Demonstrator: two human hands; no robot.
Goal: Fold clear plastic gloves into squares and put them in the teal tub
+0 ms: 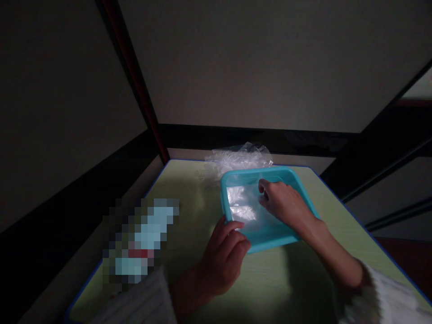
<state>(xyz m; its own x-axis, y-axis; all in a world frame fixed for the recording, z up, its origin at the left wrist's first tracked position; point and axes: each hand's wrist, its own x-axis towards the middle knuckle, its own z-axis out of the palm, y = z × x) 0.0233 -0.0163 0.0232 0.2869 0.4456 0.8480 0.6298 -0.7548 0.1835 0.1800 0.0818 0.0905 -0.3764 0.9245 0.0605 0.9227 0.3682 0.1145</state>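
Observation:
A turquoise plastic tray (270, 243) with raised sides sits on the table, tilted slightly in view. Shiny clear plastic (243, 213), like flat bags, covers its bottom. My left hand (224, 254) is closed on the tray's near left corner, fingers over the rim and thumb side toward me. Inside the tray, my right hand (283, 202) is curled with thumb and forefinger close together just above the plastic. Whatever those fingertips hold, if anything, is too faint to make out. The right wrist crosses over the tray's right rim.
A heap of crumpled clear plastic bags (236, 159) lies behind the tray at the table's far edge. To the left is a blurred light-blue and red item (145, 240). The pale yellow-green table (189, 193) has a blue edge; dark-trimmed panels (253, 67) stand close behind.

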